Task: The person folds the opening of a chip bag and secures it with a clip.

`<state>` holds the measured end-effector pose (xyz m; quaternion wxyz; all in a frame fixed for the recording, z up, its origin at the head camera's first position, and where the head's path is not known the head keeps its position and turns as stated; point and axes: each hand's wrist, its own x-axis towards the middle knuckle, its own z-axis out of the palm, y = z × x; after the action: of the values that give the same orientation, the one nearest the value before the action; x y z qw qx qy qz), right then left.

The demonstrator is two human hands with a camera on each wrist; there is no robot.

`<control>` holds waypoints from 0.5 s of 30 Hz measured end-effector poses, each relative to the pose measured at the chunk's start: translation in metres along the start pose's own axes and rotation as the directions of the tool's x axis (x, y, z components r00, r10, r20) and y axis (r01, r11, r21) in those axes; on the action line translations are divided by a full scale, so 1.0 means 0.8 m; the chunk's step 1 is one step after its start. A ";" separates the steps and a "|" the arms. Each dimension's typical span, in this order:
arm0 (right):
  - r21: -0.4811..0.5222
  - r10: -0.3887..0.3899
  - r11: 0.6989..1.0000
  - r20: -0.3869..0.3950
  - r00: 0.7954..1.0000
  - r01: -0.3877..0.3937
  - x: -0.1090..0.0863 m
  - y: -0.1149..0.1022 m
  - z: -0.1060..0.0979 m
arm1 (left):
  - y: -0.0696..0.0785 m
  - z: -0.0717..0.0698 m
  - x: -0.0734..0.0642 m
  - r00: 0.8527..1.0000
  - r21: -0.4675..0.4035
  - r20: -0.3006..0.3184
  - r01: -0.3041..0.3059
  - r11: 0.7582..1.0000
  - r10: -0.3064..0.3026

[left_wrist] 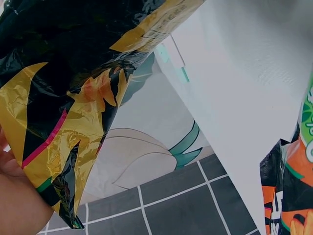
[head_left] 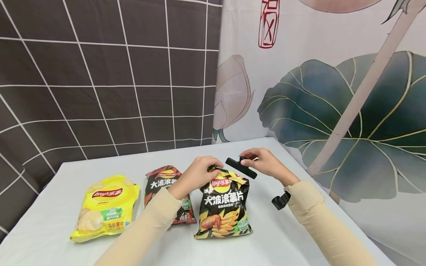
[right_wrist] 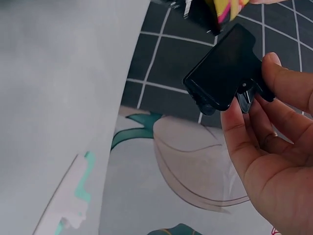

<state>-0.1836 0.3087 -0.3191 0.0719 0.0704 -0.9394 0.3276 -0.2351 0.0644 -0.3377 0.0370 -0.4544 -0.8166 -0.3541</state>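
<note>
A black chip bag (head_left: 223, 207) with a chicken-wing picture stands upright on the white table. My left hand (head_left: 199, 173) grips its top edge, which looks folded over. In the left wrist view the shiny black and yellow bag (left_wrist: 63, 103) fills the upper left, and part of the left hand (left_wrist: 22, 196) shows at its side. My right hand (head_left: 264, 162) pinches a long black bag clip (head_left: 241, 168) by its handle, just right of the bag's top. Seen from the right wrist, thumb and fingers of the right hand (right_wrist: 274, 142) hold the clip (right_wrist: 225, 71) at its levers.
Left of the black bag lies a red and black chip bag (head_left: 159, 184), partly behind the left forearm. Farther left is a yellow chip bag (head_left: 104, 208). A dark gridded cloth (head_left: 100, 74) and a lotus-print cloth (head_left: 299, 111) hang behind the table (head_left: 276, 236).
</note>
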 end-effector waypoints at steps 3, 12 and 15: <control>0.017 0.006 1.000 0.005 1.000 -0.006 0.000 -0.005 -0.002 | 0.000 -0.001 0.000 1.000 0.003 -0.012 0.001 1.000 -0.001; 0.066 0.017 0.998 0.018 1.000 -0.018 -0.003 -0.015 -0.003 | 0.002 -0.001 0.001 0.998 -0.019 -0.017 0.061 0.998 -0.061; 0.077 0.023 0.997 0.019 1.000 -0.024 -0.003 -0.017 -0.004 | 0.002 -0.001 0.001 0.997 -0.022 -0.020 0.079 0.997 -0.080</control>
<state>-0.1788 0.3005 -0.3091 0.0567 0.0651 -0.9274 0.3640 -0.2340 0.0650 -0.3362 0.0267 -0.4182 -0.8298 -0.3686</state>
